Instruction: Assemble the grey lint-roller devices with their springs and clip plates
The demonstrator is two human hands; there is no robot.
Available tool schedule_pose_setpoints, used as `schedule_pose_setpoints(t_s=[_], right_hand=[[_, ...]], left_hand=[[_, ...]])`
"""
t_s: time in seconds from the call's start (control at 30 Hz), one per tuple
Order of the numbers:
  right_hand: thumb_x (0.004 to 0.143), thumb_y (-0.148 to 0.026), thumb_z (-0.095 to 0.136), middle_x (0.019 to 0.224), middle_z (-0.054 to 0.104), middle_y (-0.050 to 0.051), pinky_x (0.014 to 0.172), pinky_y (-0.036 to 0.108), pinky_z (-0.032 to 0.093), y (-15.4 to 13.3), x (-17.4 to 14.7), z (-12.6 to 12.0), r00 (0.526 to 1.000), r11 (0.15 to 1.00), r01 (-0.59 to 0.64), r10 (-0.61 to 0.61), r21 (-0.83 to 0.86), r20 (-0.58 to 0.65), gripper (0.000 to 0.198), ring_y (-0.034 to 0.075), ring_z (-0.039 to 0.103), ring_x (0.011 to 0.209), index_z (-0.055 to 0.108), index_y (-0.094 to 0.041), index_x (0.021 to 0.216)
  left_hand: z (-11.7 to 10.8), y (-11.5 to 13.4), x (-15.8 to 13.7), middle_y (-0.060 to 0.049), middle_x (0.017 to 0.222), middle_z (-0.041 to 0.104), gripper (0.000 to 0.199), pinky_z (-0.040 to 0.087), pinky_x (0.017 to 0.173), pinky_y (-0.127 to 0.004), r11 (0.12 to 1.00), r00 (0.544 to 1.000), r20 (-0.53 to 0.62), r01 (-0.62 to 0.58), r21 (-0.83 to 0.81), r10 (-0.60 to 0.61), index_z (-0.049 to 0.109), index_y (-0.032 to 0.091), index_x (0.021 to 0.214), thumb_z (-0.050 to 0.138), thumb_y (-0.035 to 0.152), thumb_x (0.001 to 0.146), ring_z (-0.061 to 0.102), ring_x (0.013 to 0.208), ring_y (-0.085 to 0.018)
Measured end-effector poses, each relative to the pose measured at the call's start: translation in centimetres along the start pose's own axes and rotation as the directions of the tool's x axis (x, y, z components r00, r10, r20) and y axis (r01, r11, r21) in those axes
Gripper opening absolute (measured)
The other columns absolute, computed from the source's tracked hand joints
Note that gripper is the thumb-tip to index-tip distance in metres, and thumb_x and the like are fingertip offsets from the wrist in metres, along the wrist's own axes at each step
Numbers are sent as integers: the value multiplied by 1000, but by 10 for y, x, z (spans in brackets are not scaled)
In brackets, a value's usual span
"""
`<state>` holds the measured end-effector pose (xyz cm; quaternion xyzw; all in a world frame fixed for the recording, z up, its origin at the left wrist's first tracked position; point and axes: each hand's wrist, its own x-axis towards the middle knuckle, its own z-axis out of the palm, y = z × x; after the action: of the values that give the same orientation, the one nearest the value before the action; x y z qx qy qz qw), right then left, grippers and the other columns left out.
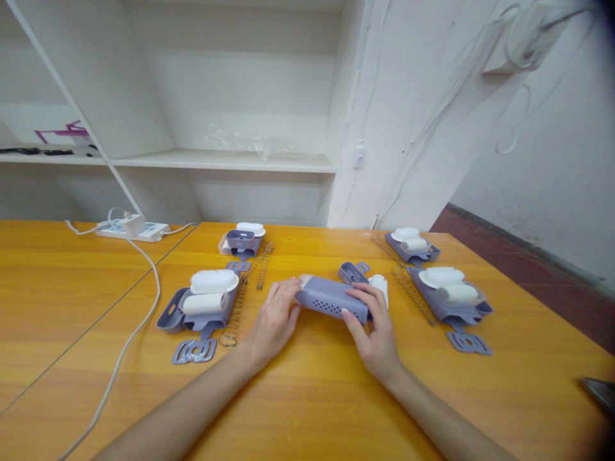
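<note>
The background is filled by white shelving (240, 77), below which a wood-grained counter (307, 410) is spread across the view. Four sets of parts are laid out on the counter: a left front set (206, 304) and a left rear set (246, 240), matched by a right front set (449, 291) and a right rear set (412, 244); in each, white pieces are rested on grey-purple ones. A white power strip (134, 228) is placed at the far left. Between the sets, a perforated grey-purple housing (331, 298) is held by both hands, tilted slightly down to the right. Its left end is grasped by the fingers of the left hand (275, 320), where a bit of white is seen at the edge; its right end is clasped by the fingers of the right hand (377, 333), the thumb being set against the near side. Just behind the housing, a small grey-purple cup (352, 273) and a ribbed white piece (382, 283) are partly hidden. A flat slotted plate (193, 351) is set in front of the left front set, and coiled wire springs (239, 307) are strewn beside it.
</note>
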<state>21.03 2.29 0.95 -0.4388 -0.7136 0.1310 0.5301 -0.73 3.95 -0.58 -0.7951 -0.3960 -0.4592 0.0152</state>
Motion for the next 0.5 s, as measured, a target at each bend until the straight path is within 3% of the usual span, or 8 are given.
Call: schedule_pose_setpoints(t_s=[0.27,0.43,0.5], right_hand=[[81,-26,57,117,47,10,97,50,36,-5,-2,1,996,999,32,-31,6,-79,28,26,47,110,55,-21,109],[82,-28,55,115,49,10,97,50,36,-2,-1,-1,992,1000,0,3,25,-128,26,26,48,109,55,-21,107],[83,-28,55,114,50,10,98,49,35,-1,0,-1,990,1000,-11,14,22,-144,25,25,48,109,55,-21,107]], left_hand=[[-1,4,4,-8,124,52,55,42,99,-45,1000,999,-46,18,-2,-18,36,22,128,47,0,79,45,117,-22],[2,0,4,-9,117,54,48,43,96,-45,986,980,-120,163,13,-161,39,21,125,49,5,81,49,112,-22],[1,1,4,-10,117,54,46,44,96,-45,990,982,-126,142,14,-139,39,20,125,50,6,82,49,113,-22]])
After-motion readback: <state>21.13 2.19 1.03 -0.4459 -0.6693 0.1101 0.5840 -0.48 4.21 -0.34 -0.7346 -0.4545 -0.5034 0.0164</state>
